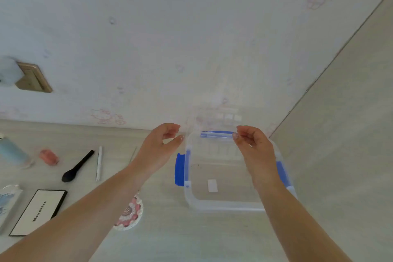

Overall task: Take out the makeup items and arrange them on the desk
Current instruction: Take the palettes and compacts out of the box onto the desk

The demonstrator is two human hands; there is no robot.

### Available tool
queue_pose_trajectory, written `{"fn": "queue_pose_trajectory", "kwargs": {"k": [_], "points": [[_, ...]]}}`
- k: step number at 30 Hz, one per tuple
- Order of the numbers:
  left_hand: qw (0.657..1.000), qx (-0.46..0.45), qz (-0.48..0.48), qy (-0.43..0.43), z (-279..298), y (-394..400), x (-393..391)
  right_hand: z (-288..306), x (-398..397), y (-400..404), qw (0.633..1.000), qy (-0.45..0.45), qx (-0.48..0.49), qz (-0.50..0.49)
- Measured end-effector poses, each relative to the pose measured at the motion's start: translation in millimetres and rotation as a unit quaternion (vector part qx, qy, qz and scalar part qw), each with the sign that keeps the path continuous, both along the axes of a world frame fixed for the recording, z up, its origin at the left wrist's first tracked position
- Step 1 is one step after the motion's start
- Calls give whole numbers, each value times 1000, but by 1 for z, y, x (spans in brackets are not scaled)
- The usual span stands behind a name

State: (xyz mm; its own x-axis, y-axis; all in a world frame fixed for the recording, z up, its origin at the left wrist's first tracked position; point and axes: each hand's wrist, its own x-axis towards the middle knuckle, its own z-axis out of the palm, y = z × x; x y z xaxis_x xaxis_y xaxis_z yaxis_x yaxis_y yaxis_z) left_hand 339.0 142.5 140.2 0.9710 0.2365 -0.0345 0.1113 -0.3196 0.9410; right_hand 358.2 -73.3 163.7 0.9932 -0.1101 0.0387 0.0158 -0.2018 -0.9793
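Two hands of mine were up over the far end of the clear plastic box, the one with blue clips, which sat on the pale desk close to the wall. My right hand had its thumb and forefinger pinched together on the end of a clear lid with a blue strip, held above the box's far rim. My left hand hung just beside the box's far left corner, fingers loosely curled and thumb stretched toward the lid; whether it touched the lid I could not tell. Inside the box I saw only a small white label on the bottom.

The makeup things lay on the desk well to my left. A black brush lay slantwise next to a slim white pen. Farther left were a small pink item, blurred, and a pale blue bottle. Nearer to me sat a white palette with a black edge, and a round pink-patterned compact, partly hidden under my left forearm. A light packet lay at the left edge.
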Motion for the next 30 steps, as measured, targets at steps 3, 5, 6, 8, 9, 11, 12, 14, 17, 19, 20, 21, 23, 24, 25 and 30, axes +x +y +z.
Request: {"fn": "queue_pose_trajectory", "kwargs": {"k": [3, 5, 6, 8, 9, 11, 12, 14, 17, 19, 20, 21, 23, 24, 25, 30], "points": [[1000, -8, 15, 14, 3, -20, 18, 1, 27, -37, 999, -10, -32, -19], [999, -13, 21, 25, 0, -31, 29, -3, 45, -62, 998, -5, -49, -32], [999, -19, 23, 33, -1, -34, 33, -7, 53, -71, 997, 4, -60, -39], [998, -30, 29, 50, -4, -41, 40, -16, 65, -87, 994, 26, -100, -44], [997, -31, 33, 59, -6, -43, 43, -19, 69, -92, 990, 38, -131, -38], [996, -26, 41, 74, -7, -47, 54, -25, 78, -103, 982, 61, -175, -23], [996, -25, 43, 80, -8, -47, 58, -27, 82, -105, 980, 66, -188, -15], [994, -27, 38, 98, -10, -47, 65, -29, 91, -111, 973, 76, -216, 3], [990, -39, 31, 130, -14, -51, 79, -35, 109, -118, 963, 109, -245, 32], [987, -42, 25, 154, -17, -52, 86, -38, 119, -119, 961, 136, -235, 49], [985, -42, 23, 164, -19, -53, 90, -39, 123, -120, 960, 147, -233, 58], [984, -41, 22, 173, -22, -54, 93, -42, 127, -120, 958, 158, -232, 66], [981, -35, 18, 189, -28, -54, 97, -47, 134, -121, 955, 185, -220, 78], [980, -30, 16, 195, -30, -55, 98, -49, 136, -122, 954, 199, -211, 80], [979, -26, 16, 201, -32, -54, 101, -51, 138, -123, 952, 214, -201, 81], [979, -13, 12, 205, -35, -54, 107, -61, 146, -123, 946, 258, -173, 91]]}}
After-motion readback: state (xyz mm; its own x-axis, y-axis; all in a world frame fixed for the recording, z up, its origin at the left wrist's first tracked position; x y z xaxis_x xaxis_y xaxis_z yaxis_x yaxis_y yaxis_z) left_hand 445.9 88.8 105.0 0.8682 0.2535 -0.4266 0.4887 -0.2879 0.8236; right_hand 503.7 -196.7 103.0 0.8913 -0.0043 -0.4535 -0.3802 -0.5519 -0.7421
